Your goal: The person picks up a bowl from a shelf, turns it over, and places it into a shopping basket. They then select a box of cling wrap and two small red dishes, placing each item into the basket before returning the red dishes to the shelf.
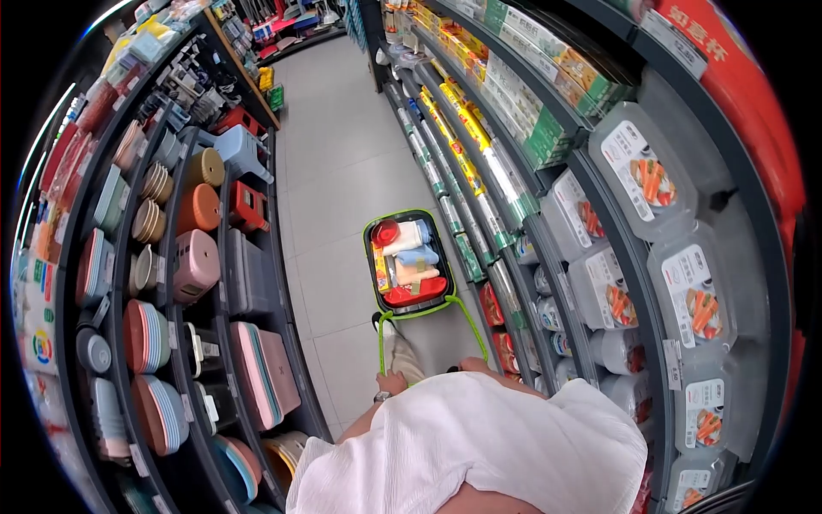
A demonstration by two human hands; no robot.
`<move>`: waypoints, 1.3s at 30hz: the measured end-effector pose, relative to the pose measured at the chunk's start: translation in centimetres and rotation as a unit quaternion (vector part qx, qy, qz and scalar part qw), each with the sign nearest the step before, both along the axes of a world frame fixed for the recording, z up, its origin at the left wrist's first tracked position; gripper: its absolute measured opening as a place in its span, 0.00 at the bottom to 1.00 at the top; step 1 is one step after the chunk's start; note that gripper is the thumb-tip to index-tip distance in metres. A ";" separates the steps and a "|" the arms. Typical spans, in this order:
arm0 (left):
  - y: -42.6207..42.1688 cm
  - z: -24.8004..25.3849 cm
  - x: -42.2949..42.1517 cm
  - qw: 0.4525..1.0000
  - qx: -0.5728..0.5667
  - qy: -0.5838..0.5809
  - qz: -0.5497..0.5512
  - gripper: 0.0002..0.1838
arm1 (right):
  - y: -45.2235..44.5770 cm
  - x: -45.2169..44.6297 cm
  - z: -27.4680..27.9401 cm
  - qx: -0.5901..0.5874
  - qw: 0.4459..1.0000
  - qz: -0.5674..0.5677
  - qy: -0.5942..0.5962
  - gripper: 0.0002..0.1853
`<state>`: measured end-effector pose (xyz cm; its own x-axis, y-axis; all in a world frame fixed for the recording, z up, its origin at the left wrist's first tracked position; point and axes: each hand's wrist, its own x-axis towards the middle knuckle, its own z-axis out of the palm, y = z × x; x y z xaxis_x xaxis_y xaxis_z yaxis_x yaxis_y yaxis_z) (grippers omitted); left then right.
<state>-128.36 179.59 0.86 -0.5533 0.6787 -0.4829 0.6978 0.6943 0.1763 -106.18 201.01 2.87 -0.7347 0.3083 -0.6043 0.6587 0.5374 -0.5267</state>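
Observation:
A black basket with a green rim [366, 257] is in front of me in the aisle. Inside it lie a red round item [385, 231], folded white, blue and peach cloths [418, 255], a yellow packet [381, 271] and a red packet [415, 292]. Its green handles reach back towards me on both sides. My left hand [392, 382], below a wristwatch, is closed round the end of the left handle. My right hand [476, 366] is at the end of the right handle, partly hidden by the white top; its fingers are hard to make out.
Shelves on the left hold basins, bowls [145, 336], bins and stools [243, 152]. Shelves on the right carry boxed rolls [467, 120] and clear plastic food containers [692, 291]. Grey floor tiles [321, 146] run ahead between them to another display.

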 end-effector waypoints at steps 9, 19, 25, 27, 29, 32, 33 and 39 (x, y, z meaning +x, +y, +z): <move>10.4 4.6 -15.3 0.994 0.022 -0.017 -0.105 0.24 | 8.7 -13.8 0.3 0.144 0.989 0.030 -0.010 0.13; 16.2 5.8 -34.4 0.996 0.019 0.025 -0.087 0.15 | 12.5 -32.7 6.2 0.072 0.997 -0.030 -0.025 0.16; 18.9 6.4 -39.6 0.991 0.036 0.016 -0.125 0.14 | 15.5 -37.1 7.6 0.012 0.997 -0.071 -0.029 0.18; 19.8 6.8 -39.9 0.987 0.023 0.011 -0.157 0.13 | 16.6 -37.6 7.6 0.086 0.995 -0.044 -0.013 0.17; 21.3 7.1 -39.9 0.985 0.011 0.005 -0.171 0.12 | 18.2 -38.0 7.7 0.057 0.995 -0.062 -0.048 0.16; 23.1 5.3 -39.2 0.987 -0.006 -0.012 -0.162 0.13 | 20.5 -37.5 5.8 0.058 0.993 -0.075 -0.064 0.15; 23.9 4.6 -38.7 0.988 -0.008 -0.020 -0.152 0.15 | 21.9 -37.5 5.6 0.054 0.994 -0.067 -0.064 0.14; 32.3 4.3 -39.2 0.995 -0.021 -0.054 -0.080 0.20 | 31.2 -38.3 5.8 0.047 0.997 -0.029 0.055 0.15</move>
